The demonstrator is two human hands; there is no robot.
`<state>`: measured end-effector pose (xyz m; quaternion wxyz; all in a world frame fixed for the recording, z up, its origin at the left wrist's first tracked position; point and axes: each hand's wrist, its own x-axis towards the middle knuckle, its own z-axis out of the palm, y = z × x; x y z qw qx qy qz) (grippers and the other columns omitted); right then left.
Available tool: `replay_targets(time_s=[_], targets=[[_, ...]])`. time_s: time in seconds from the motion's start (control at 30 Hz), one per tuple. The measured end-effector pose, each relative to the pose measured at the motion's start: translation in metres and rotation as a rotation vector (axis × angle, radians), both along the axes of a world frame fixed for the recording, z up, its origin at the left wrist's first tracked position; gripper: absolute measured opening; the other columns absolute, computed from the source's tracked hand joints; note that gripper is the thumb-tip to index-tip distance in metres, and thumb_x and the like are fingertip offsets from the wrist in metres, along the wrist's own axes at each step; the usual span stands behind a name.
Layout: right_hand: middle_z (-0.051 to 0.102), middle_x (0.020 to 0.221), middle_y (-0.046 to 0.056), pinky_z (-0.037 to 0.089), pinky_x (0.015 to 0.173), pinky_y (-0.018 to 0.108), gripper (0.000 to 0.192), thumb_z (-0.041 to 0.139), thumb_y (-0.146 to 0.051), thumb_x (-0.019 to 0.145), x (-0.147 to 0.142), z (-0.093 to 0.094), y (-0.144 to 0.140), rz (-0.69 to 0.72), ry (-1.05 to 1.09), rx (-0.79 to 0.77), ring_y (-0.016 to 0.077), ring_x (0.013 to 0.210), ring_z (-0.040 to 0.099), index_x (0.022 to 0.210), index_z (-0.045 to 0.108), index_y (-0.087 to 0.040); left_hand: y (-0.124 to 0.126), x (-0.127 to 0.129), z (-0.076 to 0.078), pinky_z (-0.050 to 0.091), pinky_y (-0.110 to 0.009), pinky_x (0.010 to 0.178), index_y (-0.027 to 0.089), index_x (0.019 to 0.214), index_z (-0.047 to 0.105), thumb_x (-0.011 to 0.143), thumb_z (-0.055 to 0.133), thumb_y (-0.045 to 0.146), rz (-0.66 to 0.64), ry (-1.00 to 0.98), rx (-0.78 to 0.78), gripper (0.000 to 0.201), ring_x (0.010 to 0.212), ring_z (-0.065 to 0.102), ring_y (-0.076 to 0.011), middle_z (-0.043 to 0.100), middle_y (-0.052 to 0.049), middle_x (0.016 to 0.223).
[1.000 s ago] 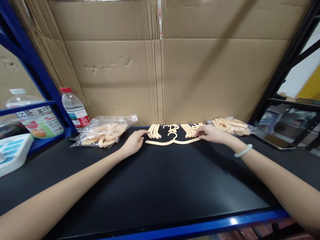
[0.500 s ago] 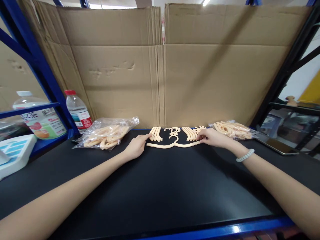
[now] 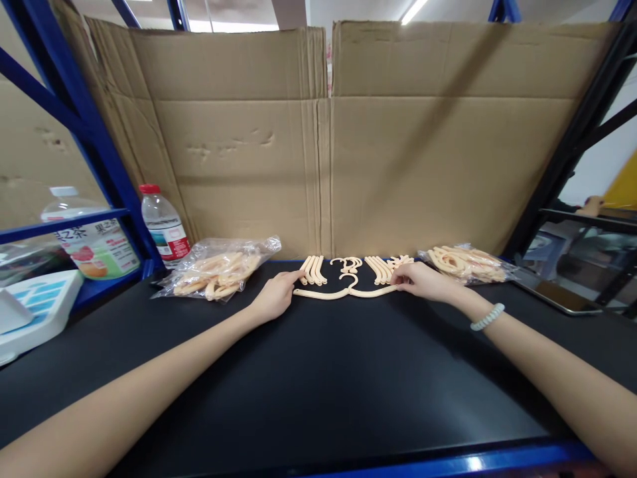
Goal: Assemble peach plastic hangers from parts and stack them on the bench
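A: Tabletop comes first, black and wide, with our two forearms stretched across it towards the back.

B: And at the ends of them? We see the left hand with a finger laid on the left tip of a single cream hanger, and the right hand with its fingertips at the right tip.

A: Are we gripping it? We would say no: both hands look loose, fingers resting on the ends, not closed round them. The hanger lies flat on the table, its hook pointing away from us.

B: A pale bead bracelet sits on the right wrist.

A: Just behind the single hanger we have a row of the same hangers lined up close together, touching the foot of the cardboard.

B: So, as we judge it, part of the laying-out is done: several sit in the row, and this one is just in front of them, not yet level with the rest.

A: What is left? A plastic bag of the same pieces lies to the left, and a second bag to the right, both holding plenty.

B: Farther left, a water bottle with a red cap stands by the blue shelf post.

A: And behind everything, the cardboard wall.
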<state>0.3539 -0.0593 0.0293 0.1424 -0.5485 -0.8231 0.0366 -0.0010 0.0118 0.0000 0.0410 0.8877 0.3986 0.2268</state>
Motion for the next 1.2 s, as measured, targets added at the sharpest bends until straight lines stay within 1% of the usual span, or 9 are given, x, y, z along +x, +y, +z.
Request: replay_targets(time_s=[0.2,0.33,0.43,0.57,0.7,0.77,0.83,1.03,1.2], targets=[[0.069,0.078,0.006,0.044,0.065,0.025,0.018,0.052,-0.005,0.075,0.004,-0.001,0.001,0.009,0.011,-0.020,0.0160,0.069,0.061,0.081,0.066,-0.014,0.003,-0.001,-0.003,0.045,-0.042,0.096,0.015,0.122,0.057,0.082,0.037,0.008,-0.002,-0.024,0.010,0.046,0.114,0.056,-0.0270,0.064,-0.012,0.119],[0.069,0.076,0.005,0.044,0.063,0.024,0.021,0.052,-0.004,0.074,0.004,-0.002,0.002,0.012,0.015,-0.028,0.0154,0.067,0.061,0.084,0.066,-0.014,0.005,-0.002,-0.005,0.044,-0.043,0.098,0.018,0.118,0.059,0.082,0.039,0.009,-0.020,-0.041,0.023,0.042,0.113,0.056,-0.0260,0.064,-0.010,0.119],[0.070,0.076,0.005,0.044,0.063,0.025,0.019,0.053,-0.005,0.073,0.003,-0.002,0.002,0.001,0.015,-0.016,0.0161,0.067,0.061,0.083,0.067,-0.015,0.005,-0.002,-0.006,0.043,-0.043,0.099,0.020,0.115,0.060,0.083,0.040,0.009,-0.039,-0.052,0.030,0.039,0.114,0.056,-0.0249,0.064,-0.008,0.119],[0.070,0.077,0.005,0.045,0.064,0.026,0.018,0.052,-0.007,0.075,0.001,0.004,-0.002,-0.017,0.031,0.028,0.0165,0.068,0.062,0.080,0.068,-0.015,0.007,-0.002,-0.007,0.042,-0.043,0.100,0.021,0.112,0.061,0.082,0.040,0.007,-0.051,-0.064,0.035,0.039,0.115,0.054,-0.0241,0.061,-0.008,0.121],[0.071,0.080,0.005,0.046,0.066,0.026,0.021,0.050,-0.010,0.078,-0.005,0.011,-0.003,-0.069,0.093,0.145,0.0168,0.071,0.064,0.084,0.068,-0.017,0.009,-0.002,-0.008,0.042,-0.043,0.101,0.021,0.106,0.064,0.082,0.041,0.007,-0.054,-0.071,0.032,0.036,0.114,0.054,-0.0235,0.059,-0.008,0.119],[0.071,0.081,0.004,0.047,0.067,0.026,0.021,0.050,-0.011,0.078,-0.011,0.012,0.004,-0.079,0.123,0.194,0.0165,0.072,0.064,0.086,0.069,-0.017,0.011,-0.002,-0.008,0.043,-0.042,0.100,0.021,0.104,0.065,0.082,0.042,0.007,-0.053,-0.076,0.030,0.035,0.114,0.054,-0.0234,0.059,-0.009,0.118],[0.072,0.082,0.004,0.047,0.068,0.025,0.021,0.051,-0.011,0.078,-0.020,0.011,0.017,-0.063,0.124,0.198,0.0163,0.074,0.064,0.087,0.069,-0.018,0.012,-0.002,-0.008,0.043,-0.042,0.100,0.020,0.103,0.066,0.083,0.042,0.008,-0.050,-0.084,0.029,0.033,0.113,0.054,-0.0235,0.058,-0.009,0.116],[0.072,0.084,0.006,0.046,0.071,0.027,0.019,0.057,-0.014,0.079,-0.049,0.012,0.063,0.010,0.053,0.136,0.0171,0.075,0.063,0.092,0.071,-0.016,0.013,-0.003,-0.009,0.046,-0.039,0.097,0.020,0.098,0.067,0.086,0.043,0.015,-0.049,-0.121,0.041,0.028,0.104,0.058,-0.0217,0.056,-0.008,0.109],[0.072,0.084,0.008,0.045,0.067,0.026,0.019,0.061,-0.015,0.076,-0.068,0.017,0.079,0.027,0.014,0.067,0.0175,0.074,0.063,0.091,0.073,-0.015,0.012,-0.003,-0.008,0.048,-0.040,0.094,0.019,0.093,0.067,0.085,0.045,0.015,-0.061,-0.147,0.043,0.024,0.101,0.058,-0.0224,0.057,-0.008,0.103]])
